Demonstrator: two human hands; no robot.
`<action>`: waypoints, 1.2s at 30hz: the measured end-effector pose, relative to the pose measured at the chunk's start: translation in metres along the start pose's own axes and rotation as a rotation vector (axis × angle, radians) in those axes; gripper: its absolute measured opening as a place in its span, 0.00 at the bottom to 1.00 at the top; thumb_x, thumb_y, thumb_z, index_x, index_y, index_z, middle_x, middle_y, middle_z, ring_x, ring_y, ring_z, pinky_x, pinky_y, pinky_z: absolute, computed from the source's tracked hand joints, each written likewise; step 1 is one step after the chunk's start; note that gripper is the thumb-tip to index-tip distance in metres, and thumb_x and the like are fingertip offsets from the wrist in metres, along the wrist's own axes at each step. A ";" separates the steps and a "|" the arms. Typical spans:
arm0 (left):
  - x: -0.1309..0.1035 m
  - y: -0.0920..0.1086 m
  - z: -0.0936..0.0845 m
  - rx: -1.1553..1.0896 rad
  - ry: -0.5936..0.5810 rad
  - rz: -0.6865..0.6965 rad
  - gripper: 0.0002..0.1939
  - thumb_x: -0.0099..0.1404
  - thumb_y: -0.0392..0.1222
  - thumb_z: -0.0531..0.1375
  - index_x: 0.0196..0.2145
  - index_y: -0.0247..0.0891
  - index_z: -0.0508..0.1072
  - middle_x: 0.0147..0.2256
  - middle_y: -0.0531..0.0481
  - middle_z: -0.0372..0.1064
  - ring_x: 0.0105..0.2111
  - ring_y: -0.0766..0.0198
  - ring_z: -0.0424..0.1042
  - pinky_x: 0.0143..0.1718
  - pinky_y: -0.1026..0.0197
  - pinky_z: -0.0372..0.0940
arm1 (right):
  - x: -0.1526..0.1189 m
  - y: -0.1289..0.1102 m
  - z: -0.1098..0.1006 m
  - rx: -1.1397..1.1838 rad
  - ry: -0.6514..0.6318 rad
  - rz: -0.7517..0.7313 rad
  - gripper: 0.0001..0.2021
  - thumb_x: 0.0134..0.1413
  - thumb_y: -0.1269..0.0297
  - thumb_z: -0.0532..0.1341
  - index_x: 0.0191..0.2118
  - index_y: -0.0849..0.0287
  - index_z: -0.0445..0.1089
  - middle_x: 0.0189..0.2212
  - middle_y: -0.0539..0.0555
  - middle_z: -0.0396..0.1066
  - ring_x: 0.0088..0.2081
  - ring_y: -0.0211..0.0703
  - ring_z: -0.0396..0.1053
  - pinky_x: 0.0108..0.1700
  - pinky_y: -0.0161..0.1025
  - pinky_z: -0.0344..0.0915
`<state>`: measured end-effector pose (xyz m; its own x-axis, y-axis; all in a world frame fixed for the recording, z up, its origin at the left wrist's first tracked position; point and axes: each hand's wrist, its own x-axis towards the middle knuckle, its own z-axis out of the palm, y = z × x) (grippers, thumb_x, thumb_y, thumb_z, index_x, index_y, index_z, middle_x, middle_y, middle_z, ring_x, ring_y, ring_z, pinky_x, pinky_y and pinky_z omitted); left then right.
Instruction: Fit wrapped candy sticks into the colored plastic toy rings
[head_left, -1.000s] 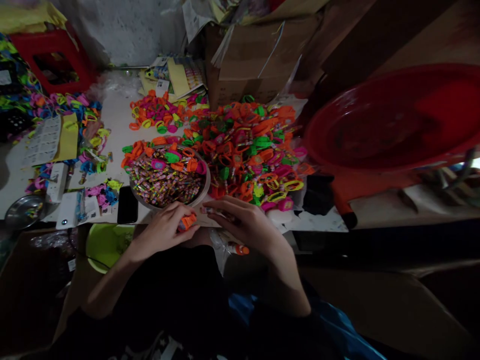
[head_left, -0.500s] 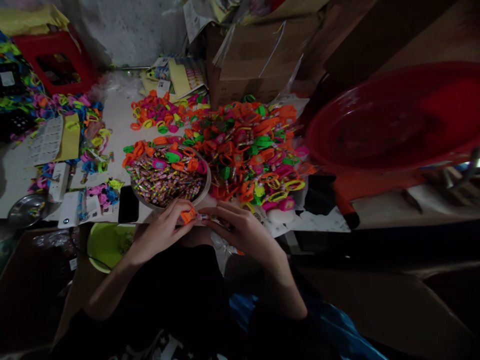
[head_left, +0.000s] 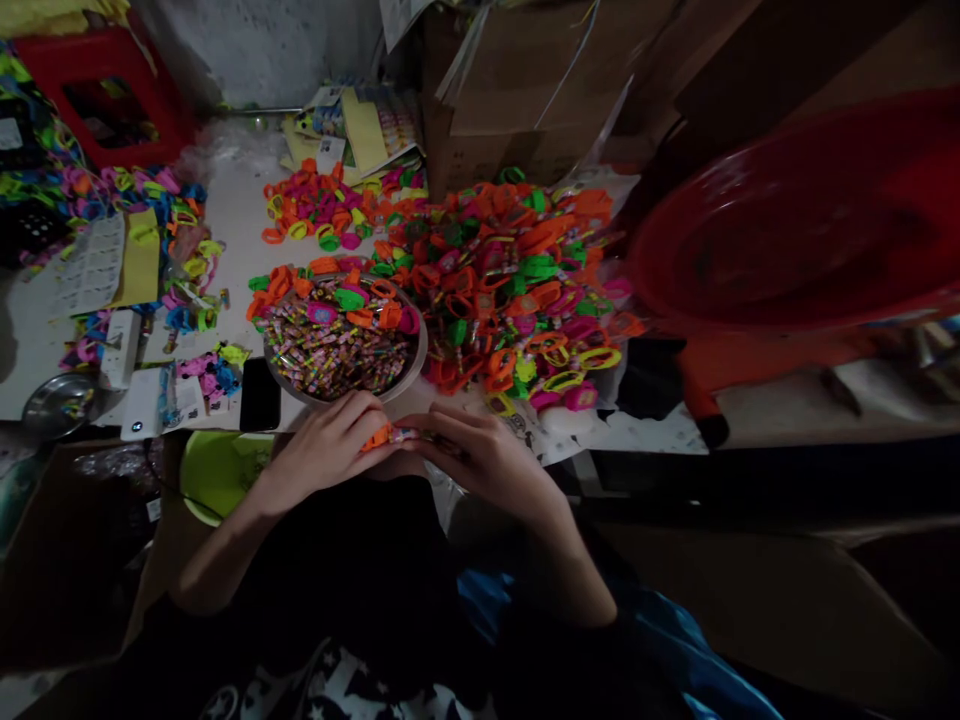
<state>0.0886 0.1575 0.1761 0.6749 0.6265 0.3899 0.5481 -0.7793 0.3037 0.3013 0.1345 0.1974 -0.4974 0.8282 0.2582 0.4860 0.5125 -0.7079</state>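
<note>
Just in front of the table's near edge, my left hand (head_left: 330, 448) is closed on a small orange plastic piece (head_left: 377, 437). My right hand (head_left: 472, 450) meets it from the right, its fingers pinched on a thin patterned candy tube (head_left: 409, 434) whose end touches the orange piece. Right behind my hands stands a round clear bowl (head_left: 421, 350) full of patterned candy tubes (head_left: 337, 350), with several orange, green and pink pieces on top. A large heap of orange, green, pink and yellow plastic pieces (head_left: 517, 290) lies to the right of the bowl.
A black phone (head_left: 260, 395), a white power bank (head_left: 142, 402) and a metal bowl (head_left: 60, 405) lie left. A green basin (head_left: 217, 475) sits below the table edge. A red basin (head_left: 795, 220) is at the right, cardboard boxes (head_left: 525, 90) behind, a red stool (head_left: 112, 100) back left.
The whole view has shifted slightly. My fingers have closed further over the orange piece, so less of it shows, and both hands remain together.
</note>
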 end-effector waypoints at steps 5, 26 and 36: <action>-0.001 -0.001 0.001 -0.077 0.044 -0.053 0.13 0.69 0.49 0.52 0.44 0.37 0.63 0.39 0.46 0.67 0.40 0.61 0.71 0.40 0.60 0.68 | 0.001 -0.001 0.001 0.043 0.007 -0.002 0.11 0.63 0.63 0.56 0.48 0.56 0.70 0.33 0.52 0.71 0.34 0.36 0.71 0.36 0.31 0.65; 0.012 -0.029 0.018 -0.294 -0.212 -0.117 0.15 0.65 0.52 0.57 0.42 0.38 0.67 0.41 0.47 0.69 0.44 0.59 0.69 0.46 0.58 0.65 | 0.003 0.032 0.012 0.002 -0.126 0.203 0.10 0.61 0.60 0.57 0.42 0.57 0.73 0.33 0.53 0.76 0.34 0.41 0.74 0.36 0.35 0.66; 0.093 -0.120 0.066 0.073 -0.078 -0.376 0.14 0.68 0.41 0.52 0.48 0.34 0.67 0.48 0.39 0.68 0.51 0.52 0.63 0.54 0.53 0.56 | 0.001 0.095 -0.079 -0.147 0.857 0.460 0.18 0.60 0.52 0.52 0.46 0.57 0.70 0.33 0.55 0.73 0.33 0.45 0.71 0.33 0.41 0.66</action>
<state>0.1181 0.3097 0.1179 0.4542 0.8693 0.1951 0.7962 -0.4943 0.3488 0.4040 0.2023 0.1822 0.4243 0.8083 0.4082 0.6149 0.0737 -0.7851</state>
